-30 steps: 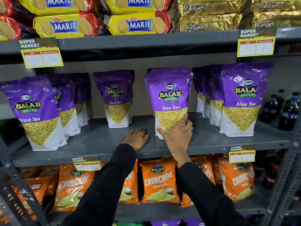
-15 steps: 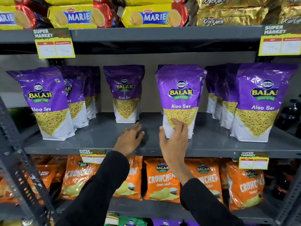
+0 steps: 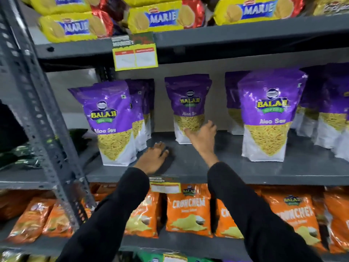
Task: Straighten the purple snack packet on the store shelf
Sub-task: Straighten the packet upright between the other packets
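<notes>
Purple Balaji Aloo Sev packets stand on the grey middle shelf [image 3: 207, 167]. One purple packet [image 3: 188, 104] stands upright further back in the centre. My right hand [image 3: 203, 138] is spread open at its lower right corner, and the blur hides whether the fingers touch it. A larger packet [image 3: 268, 118] stands upright nearer the front, to the right of that hand. Palm down, my left hand [image 3: 154, 158] lies flat on the shelf board, beside the front left packet [image 3: 113, 121], and holds nothing.
A perforated grey upright post [image 3: 37, 103] crosses the left side. More purple packets [image 3: 332, 118] crowd the right end. Yellow Marie biscuit packs [image 3: 162, 17] fill the shelf above, with a yellow price tag [image 3: 135, 55] hanging from it. Orange Crunchem bags [image 3: 188, 210] line the shelf below.
My right hand has left the front packet it was touching and moved left to the packet further back. The view has swung left. The left hand stays on the shelf.
</notes>
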Tool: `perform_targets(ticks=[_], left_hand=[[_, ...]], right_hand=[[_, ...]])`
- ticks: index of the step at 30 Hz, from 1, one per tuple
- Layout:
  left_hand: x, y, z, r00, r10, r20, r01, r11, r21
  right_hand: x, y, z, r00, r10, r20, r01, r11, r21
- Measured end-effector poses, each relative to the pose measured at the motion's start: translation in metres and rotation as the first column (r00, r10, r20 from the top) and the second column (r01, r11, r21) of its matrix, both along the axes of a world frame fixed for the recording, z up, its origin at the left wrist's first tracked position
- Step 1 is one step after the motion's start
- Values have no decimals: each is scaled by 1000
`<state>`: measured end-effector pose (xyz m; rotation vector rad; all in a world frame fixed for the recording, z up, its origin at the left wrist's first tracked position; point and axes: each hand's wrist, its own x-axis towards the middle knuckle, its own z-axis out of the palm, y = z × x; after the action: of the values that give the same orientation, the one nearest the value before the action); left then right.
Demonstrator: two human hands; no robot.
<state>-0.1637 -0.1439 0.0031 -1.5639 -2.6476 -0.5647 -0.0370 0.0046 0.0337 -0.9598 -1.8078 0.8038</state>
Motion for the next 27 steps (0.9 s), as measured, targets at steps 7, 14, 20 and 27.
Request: perform_targets(ticks=[7, 14, 20, 27], left_hand=[[-22, -2, -14, 989, -110, -101, 97, 988, -123], [-26, 1, -18, 988, -127, -82, 114, 982, -148], [-26, 1, -18, 988, -119, -100, 104, 984, -148], [-24, 1, -19, 986, -121, -116, 101, 981, -165]], right_hand=[[-64, 7, 7, 980, -183, 79, 186, 982, -23], [-83, 17, -5, 959, -243, 146, 255, 964, -71], [-84, 20, -10, 970, -221, 105, 236, 959, -159], [-75, 13, -11, 956, -245, 164, 264, 959, -106]])
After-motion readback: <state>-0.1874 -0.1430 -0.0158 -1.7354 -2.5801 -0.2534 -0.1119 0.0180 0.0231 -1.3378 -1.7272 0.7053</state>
